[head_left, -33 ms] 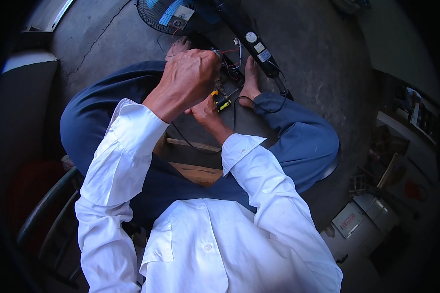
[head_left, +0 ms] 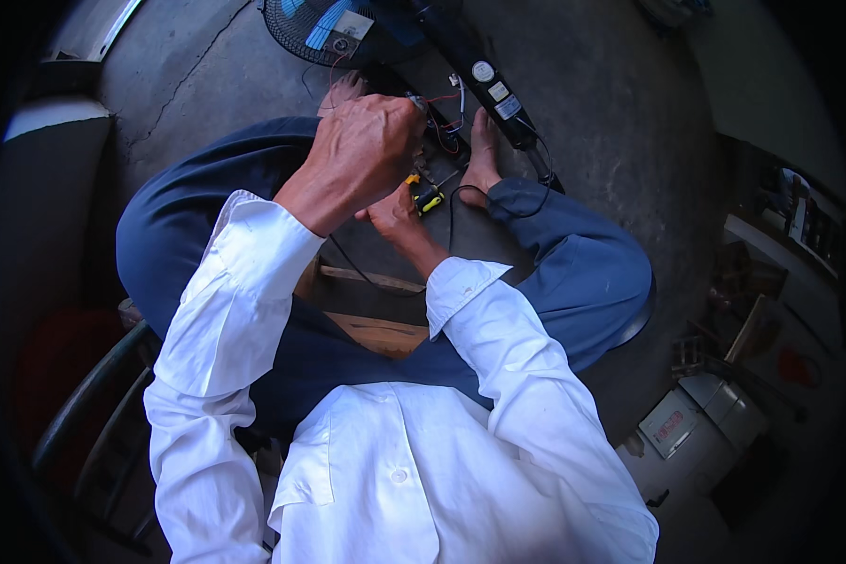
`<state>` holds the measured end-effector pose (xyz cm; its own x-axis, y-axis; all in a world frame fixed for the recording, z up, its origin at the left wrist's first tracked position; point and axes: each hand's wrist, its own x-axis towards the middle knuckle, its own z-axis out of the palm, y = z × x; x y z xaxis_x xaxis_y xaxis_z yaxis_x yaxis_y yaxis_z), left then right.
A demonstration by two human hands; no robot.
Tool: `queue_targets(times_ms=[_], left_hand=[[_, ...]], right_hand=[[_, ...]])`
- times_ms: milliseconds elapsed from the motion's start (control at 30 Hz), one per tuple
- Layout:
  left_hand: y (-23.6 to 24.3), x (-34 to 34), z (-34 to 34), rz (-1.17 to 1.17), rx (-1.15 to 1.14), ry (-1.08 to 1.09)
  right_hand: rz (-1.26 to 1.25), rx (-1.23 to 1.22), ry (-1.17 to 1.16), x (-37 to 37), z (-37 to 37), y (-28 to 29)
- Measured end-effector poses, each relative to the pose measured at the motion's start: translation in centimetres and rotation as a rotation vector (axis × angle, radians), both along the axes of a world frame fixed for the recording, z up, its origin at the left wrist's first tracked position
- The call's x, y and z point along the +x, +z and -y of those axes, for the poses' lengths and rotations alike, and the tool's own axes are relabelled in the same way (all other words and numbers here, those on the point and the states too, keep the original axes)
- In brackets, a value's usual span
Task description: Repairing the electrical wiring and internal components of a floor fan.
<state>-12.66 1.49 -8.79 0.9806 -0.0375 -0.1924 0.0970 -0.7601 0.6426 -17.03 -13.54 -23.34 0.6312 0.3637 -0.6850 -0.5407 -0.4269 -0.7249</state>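
Note:
My left hand (head_left: pixel 362 141) is closed in a fist over a small part near the thin red wires (head_left: pixel 446 98). What its fingers hold is hidden beneath the knuckles. Below it, my right hand (head_left: pixel 398 218) is curled, partly covered by the left hand and wrist. A yellow-and-black tool handle (head_left: pixel 430 199) shows right beside my right fingers, with a thin metal shaft; whether they grip it I cannot tell. Beyond the hands lies a black fan column (head_left: pixel 491 83) with round and square labels. The fan's wire cage (head_left: pixel 296 38) with blue blades is at the top.
My bare feet (head_left: pixel 482 155) flank the work on the grey concrete floor (head_left: pixel 592 113). A black cable (head_left: pixel 528 214) loops over my right shin. Between my legs is a wooden stool or frame (head_left: pixel 376 331). A dark chair (head_left: pixel 89 399) stands left; boxes (head_left: pixel 672 423) are lower right.

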Motion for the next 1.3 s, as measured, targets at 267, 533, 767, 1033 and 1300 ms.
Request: queue_targets(times_ms=[267, 533, 767, 1033, 1300], left_hand=[[0.0, 0.2, 0.0, -0.035, -0.002, -0.005], [0.2, 0.1, 0.1, -0.04, 0.017, -0.011], [0.1, -0.1, 0.1, -0.021, 0.025, 0.017], [-0.2, 0.1, 0.3, -0.034, 0.029, -0.001], [-0.1, -0.1, 0.3, -0.022, 0.043, -0.012]], right_hand=[[0.007, -0.1, 0.11, 0.6, -0.2, 1.2], [-0.042, -0.114, 0.074, 0.6, -0.1, 0.8], [-0.056, -0.077, -0.015, 0.1, -0.4, -0.4], [-0.053, -0.095, -0.045, 0.1, -0.3, -0.2], [-0.015, -0.098, 0.013, 0.2, -0.4, 0.0]])
